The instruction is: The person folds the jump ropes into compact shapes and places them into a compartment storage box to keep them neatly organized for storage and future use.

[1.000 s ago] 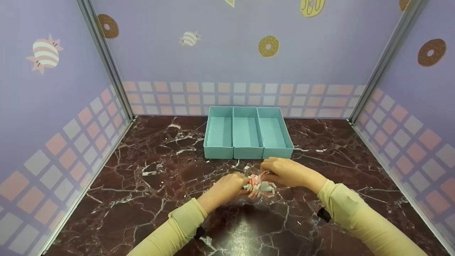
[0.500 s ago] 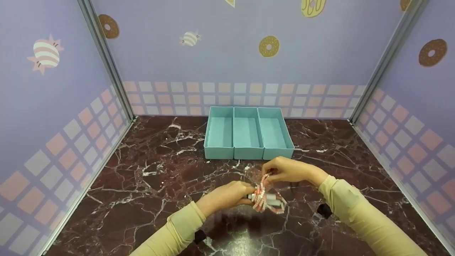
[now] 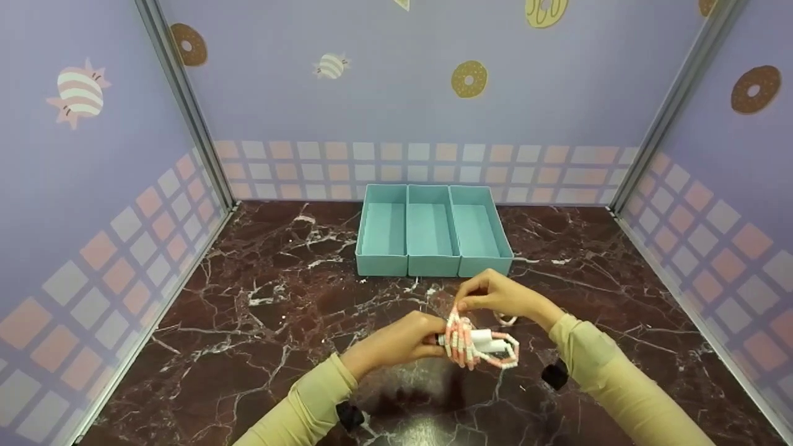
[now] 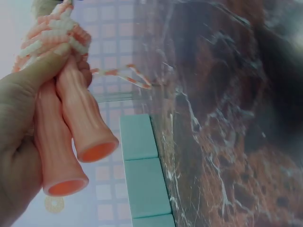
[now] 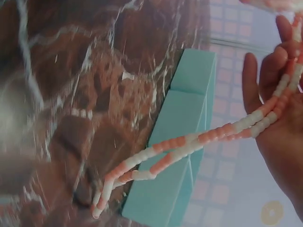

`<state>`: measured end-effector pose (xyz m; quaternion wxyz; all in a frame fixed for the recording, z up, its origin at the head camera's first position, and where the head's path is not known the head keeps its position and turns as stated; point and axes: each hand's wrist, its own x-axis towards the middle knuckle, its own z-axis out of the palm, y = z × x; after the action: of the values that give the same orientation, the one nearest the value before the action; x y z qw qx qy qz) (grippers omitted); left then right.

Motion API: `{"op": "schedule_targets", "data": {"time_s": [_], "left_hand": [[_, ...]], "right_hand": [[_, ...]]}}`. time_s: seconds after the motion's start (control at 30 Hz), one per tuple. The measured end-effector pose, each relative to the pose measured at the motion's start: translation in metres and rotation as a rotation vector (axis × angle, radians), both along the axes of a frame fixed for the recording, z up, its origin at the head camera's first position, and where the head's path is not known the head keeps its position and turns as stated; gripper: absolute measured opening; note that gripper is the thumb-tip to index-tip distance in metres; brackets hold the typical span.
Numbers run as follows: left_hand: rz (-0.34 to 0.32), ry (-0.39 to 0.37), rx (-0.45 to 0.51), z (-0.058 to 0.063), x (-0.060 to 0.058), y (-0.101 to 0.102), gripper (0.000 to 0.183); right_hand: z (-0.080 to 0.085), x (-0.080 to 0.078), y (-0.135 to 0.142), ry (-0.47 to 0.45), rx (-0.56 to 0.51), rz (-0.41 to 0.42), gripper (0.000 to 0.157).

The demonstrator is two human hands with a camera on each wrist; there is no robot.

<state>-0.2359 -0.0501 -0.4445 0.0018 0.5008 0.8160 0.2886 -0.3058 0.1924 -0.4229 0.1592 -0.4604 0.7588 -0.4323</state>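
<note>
Fingers (image 3: pixel 435 324) of the left hand (image 3: pixel 396 341) curl round two pink handles (image 4: pixel 80 109) laid side by side, the thumb pressing near the windings. Their flared ends show in the left wrist view; at the other side of the hand, pale ends (image 3: pixel 480 341) project through the coil. Gripping both handles together presumably gives the beaded cord (image 3: pixel 461 347) a firm core: its pink and white turns lie bunched round the handles, just beside the left hand, held above the table (image 3: pixel 279 341). The right hand (image 3: pixel 508 294) pinches the cord above the coil, probably to keep the strand taut and the turns from loosening. From its curled fingers hangs a doubled length (image 5: pixel 222 132); whether the lowest beads touch the marbled surface cannot be told. Three light-blue boxes (image 3: pixel 383 265) stand side by side near the rear wall, beyond the hands, which seems to leave the front space available for handling the cord.
</note>
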Motion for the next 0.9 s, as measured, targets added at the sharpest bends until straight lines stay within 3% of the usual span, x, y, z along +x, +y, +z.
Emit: {"op": "schedule_targets", "data": {"time_s": [0.2,0.37,0.5,0.6,0.67,0.77,0.9], "left_hand": [[0.070,0.029,0.138,0.008,-0.004,-0.001,0.017],[0.161,0.002,0.204,0.012,-0.005,-0.003,0.015],[0.228,-0.003,0.245,0.013,-0.007,-0.002,0.015],[0.287,-0.011,0.289,0.013,-0.009,-0.001,0.014],[0.328,-0.020,0.317,0.013,-0.011,0.000,0.014],[0.375,-0.046,0.351,0.013,-0.014,-0.001,0.015],[0.466,-0.099,0.438,0.014,-0.018,-0.003,0.016]], "right_hand": [[-0.006,-0.001,0.000,0.007,-0.105,-0.067,0.019],[-0.013,-0.001,0.006,0.031,-0.183,-0.099,0.021],[-0.022,0.001,0.008,0.188,-0.233,-0.137,0.020],[-0.027,0.004,0.007,0.288,-0.225,-0.240,0.024],[-0.028,0.008,0.005,0.269,-0.196,-0.332,0.026],[-0.031,0.012,0.001,0.166,-0.177,-0.437,0.025],[-0.036,0.014,-0.007,0.090,-0.205,-0.442,0.020]]}}
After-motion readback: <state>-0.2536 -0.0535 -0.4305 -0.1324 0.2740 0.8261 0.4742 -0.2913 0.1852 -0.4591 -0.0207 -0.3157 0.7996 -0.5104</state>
